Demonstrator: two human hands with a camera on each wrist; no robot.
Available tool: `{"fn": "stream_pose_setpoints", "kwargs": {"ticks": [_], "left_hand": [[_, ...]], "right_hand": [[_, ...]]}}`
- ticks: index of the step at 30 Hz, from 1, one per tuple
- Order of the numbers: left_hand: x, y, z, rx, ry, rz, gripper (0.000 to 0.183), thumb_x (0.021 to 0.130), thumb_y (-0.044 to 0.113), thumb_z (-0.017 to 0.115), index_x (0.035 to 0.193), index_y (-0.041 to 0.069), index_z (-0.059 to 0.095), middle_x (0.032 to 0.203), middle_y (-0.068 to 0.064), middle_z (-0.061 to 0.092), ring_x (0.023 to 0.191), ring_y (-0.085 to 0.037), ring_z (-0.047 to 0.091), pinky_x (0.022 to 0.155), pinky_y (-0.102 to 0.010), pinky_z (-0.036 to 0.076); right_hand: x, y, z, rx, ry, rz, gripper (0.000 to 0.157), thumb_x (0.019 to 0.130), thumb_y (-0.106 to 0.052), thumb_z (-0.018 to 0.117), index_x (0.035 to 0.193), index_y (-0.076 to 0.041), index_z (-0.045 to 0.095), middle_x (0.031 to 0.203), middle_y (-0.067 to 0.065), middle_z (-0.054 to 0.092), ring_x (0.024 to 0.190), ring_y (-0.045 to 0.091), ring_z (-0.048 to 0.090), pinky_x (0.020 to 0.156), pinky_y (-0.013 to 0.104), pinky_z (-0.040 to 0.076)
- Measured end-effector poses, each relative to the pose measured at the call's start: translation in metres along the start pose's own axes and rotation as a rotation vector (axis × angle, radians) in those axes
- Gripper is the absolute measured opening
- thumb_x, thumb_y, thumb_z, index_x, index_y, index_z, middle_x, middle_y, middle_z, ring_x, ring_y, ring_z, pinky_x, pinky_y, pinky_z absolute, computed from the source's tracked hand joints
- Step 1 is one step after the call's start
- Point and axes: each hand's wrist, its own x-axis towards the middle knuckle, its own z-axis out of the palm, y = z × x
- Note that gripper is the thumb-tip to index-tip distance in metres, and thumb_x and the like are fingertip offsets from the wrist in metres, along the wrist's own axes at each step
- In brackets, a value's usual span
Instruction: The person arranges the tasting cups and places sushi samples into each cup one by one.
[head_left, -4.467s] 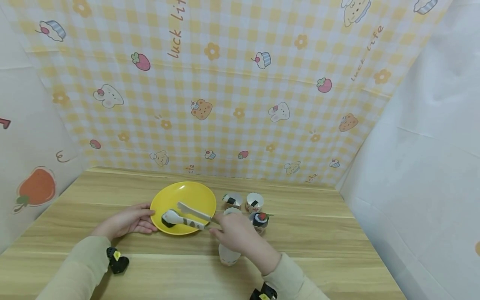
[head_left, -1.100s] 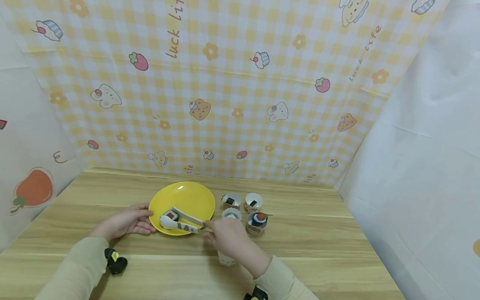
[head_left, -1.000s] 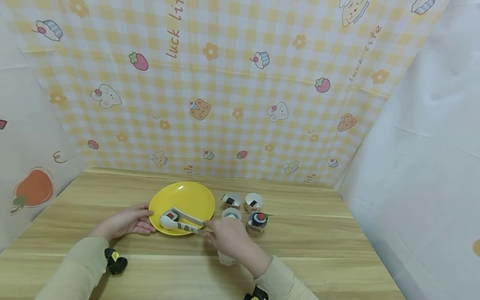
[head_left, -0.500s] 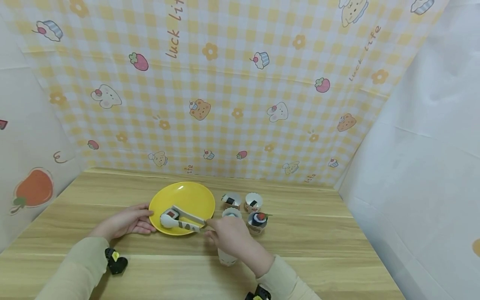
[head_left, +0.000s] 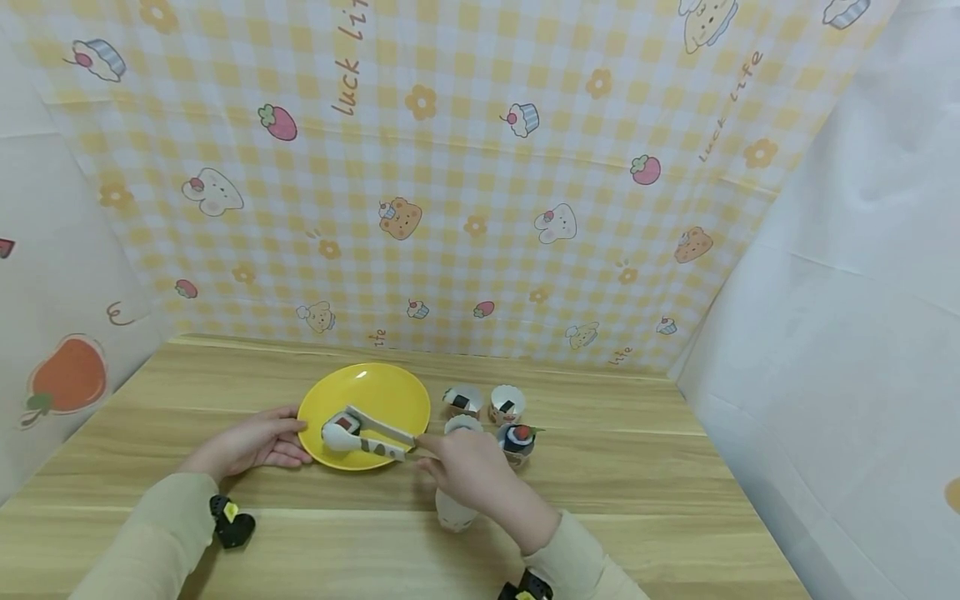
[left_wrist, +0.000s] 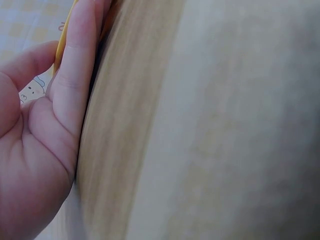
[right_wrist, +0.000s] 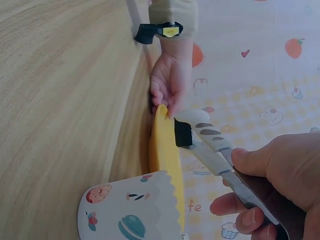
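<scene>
With thumb above and fingers beneath, my left hand (head_left: 258, 443) grips the left rim of a yellow plate (head_left: 393, 392). My right hand (head_left: 472, 471) holds tongs (head_left: 382, 448) with white tips and brown-spotted arms. Between the tips, low over the plate's near left part, sits a toy sushi roll (head_left: 347, 422) with white rice and a red centre. The right wrist view shows the sushi roll's black side (right_wrist: 183, 132) between the tongs' tips (right_wrist: 192, 116), close to the plate. In the left wrist view, only a sliver of the plate (left_wrist: 61, 47) shows past my fingers.
Right of the plate stand several paper cups. Two at the back (head_left: 508, 403) hold black-and-white pieces; one (head_left: 517, 447) holds a dark roll with red and green topping. A nearer cup (head_left: 454, 512) is partly hidden under my right hand. A patterned cloth (head_left: 480, 267) hangs behind.
Since 4.5 s ago the tongs have drawn closer around the sushi roll, whose red centre now shows. Over the last second, tongs and roll have shifted slightly right and away. My left hand stays put.
</scene>
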Motion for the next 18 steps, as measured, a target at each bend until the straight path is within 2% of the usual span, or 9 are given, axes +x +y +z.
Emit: {"fn": "stream_pose_setpoints", "kwargs": {"ticks": [8,18], "left_hand": [[0.000,0.000,-0.001,0.007,0.001,0.000,0.066,0.103,0.014,0.039,0.144,-0.013,-0.004,0.094,-0.018,0.067,0.085,-0.028,0.069,0.080,-0.040,0.057],[0.000,-0.001,0.000,0.012,0.000,0.005,0.065,0.103,0.014,0.039,0.144,-0.014,-0.004,0.094,-0.018,0.067,0.085,-0.028,0.068,0.080,-0.040,0.057]], "right_hand": [[-0.005,0.004,-0.003,0.019,0.017,-0.009,0.030,0.092,-0.038,0.063,0.114,-0.019,0.070,0.077,-0.009,0.068,0.051,-0.001,0.042,0.036,0.014,0.031],[-0.013,0.011,-0.008,0.060,0.040,-0.009,0.028,0.092,-0.034,0.064,0.112,-0.016,0.070,0.063,-0.014,0.053,0.047,-0.001,0.036,0.036,0.013,0.028]]}}
